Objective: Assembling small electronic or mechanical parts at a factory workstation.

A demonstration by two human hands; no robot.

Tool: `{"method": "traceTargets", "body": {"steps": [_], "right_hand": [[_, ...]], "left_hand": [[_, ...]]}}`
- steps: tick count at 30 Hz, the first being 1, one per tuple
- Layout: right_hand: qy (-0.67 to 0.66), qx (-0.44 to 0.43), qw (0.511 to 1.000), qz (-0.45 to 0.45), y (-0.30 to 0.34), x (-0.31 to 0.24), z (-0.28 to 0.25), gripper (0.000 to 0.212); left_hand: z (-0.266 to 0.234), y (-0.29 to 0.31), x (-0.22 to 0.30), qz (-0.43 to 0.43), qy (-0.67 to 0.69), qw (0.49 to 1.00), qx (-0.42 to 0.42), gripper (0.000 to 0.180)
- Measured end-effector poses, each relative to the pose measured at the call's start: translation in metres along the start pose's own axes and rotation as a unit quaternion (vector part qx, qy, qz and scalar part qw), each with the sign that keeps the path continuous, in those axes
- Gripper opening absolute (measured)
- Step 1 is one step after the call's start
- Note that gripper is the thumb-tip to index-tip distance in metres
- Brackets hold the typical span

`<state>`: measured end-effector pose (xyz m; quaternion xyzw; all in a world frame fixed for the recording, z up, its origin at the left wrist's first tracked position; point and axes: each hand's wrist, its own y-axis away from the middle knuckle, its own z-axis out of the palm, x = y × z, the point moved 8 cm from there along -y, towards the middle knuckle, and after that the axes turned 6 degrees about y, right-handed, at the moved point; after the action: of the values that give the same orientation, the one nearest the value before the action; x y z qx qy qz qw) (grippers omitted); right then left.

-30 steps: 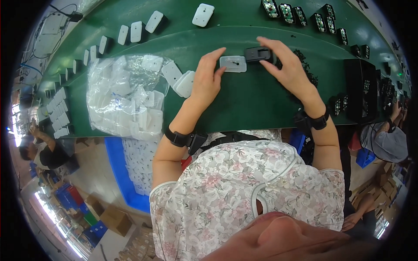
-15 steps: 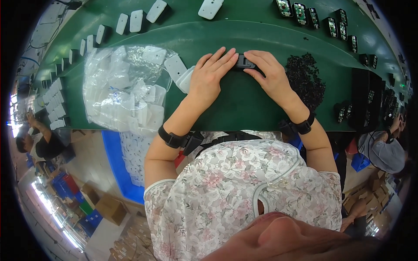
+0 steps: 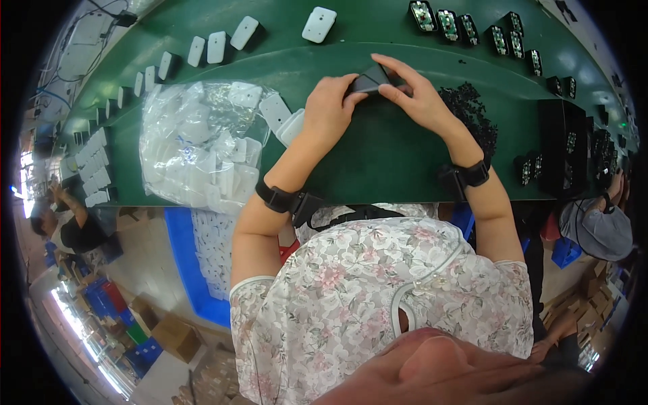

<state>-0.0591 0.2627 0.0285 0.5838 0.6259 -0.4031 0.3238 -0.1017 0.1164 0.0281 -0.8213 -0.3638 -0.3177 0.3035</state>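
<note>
Both hands hold a small black plastic housing point(image 3: 370, 79) over the green table, tilted between them. My left hand point(image 3: 328, 108) grips its left end between thumb and fingers. My right hand point(image 3: 417, 93) has the thumb against its near right corner and the index finger along the far side. What lies on the housing's underside is hidden. Beside my left hand lie white plastic covers point(image 3: 274, 113), partly under the wrist. A heap of small black parts point(image 3: 469, 111) is spread just right of my right hand.
A clear plastic bag point(image 3: 192, 145) of white covers lies on the left. White-topped units point(image 3: 318, 25) stand in a row along the back left. Black housings with green circuit boards point(image 3: 448, 25) line the back right. A black box point(image 3: 561, 145) stands at right. Co-workers sit at both sides.
The black housing, earlier flat on the table, is now lifted and tilted. My left hand has gone from lying stretched beside it to gripping its left end.
</note>
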Motion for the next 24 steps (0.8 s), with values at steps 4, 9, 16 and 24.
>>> {"method": "traceTargets", "body": {"steps": [4, 9, 16, 24], "right_hand": [[-0.086, -0.007, 0.996, 0.02, 0.007, -0.009, 0.008, 0.042], [0.005, 0.001, 1.0, -0.014, 0.006, -0.034, 0.003, 0.037], [-0.015, 0.062, 0.997, -0.053, -0.009, -0.038, 0.005, 0.04], [-0.043, 0.073, 0.995, -0.057, 0.002, -0.043, -0.02, 0.038]], "left_hand": [[-0.011, 0.007, 0.0, -0.046, 0.1, 0.994, -0.023, 0.031], [-0.017, 0.014, 0.011, -0.119, 0.187, 0.973, -0.066, 0.028], [-0.038, -0.006, -0.002, -0.12, 0.177, 0.977, -0.015, 0.027], [-0.089, -0.08, -0.138, -0.248, 0.173, 0.947, 0.107, 0.032]]}}
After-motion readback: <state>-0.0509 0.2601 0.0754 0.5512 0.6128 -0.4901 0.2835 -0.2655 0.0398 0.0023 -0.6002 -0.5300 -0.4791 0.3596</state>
